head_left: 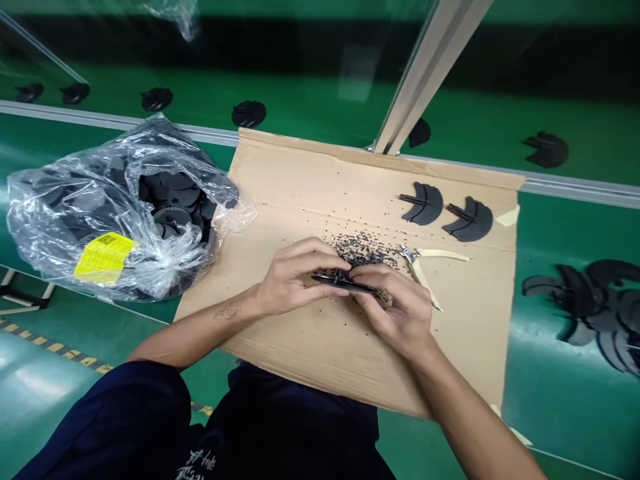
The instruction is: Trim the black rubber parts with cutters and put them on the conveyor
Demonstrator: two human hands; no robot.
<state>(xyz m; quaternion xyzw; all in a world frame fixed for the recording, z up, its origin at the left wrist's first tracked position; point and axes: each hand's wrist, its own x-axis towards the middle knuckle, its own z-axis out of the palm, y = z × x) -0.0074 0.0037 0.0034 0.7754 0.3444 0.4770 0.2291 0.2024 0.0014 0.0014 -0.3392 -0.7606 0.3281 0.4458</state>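
Observation:
Between both hands, above the cardboard sheet point(300, 343), is a flat black plastic part point(337, 281), seen nearly edge-on. My left hand point(296, 277) pinches its left end, fingers on the far side and thumb nearer me. Closed on its right end is my right hand point(395, 303). Small black scraps point(363, 248) lie scattered just beyond the fingers. To the right of them rests a pair of cutting pliers point(417, 261) with pale handles, jaws pointing left. Farther back on the cardboard lie two curved black parts point(424, 203) with stems.
At left, a clear plastic bag point(65, 200) with a yellow label holds many black parts. More curved black parts point(585, 300) are heaped on the green table at right. A metal post point(425, 73) rises behind the cardboard, by a rail.

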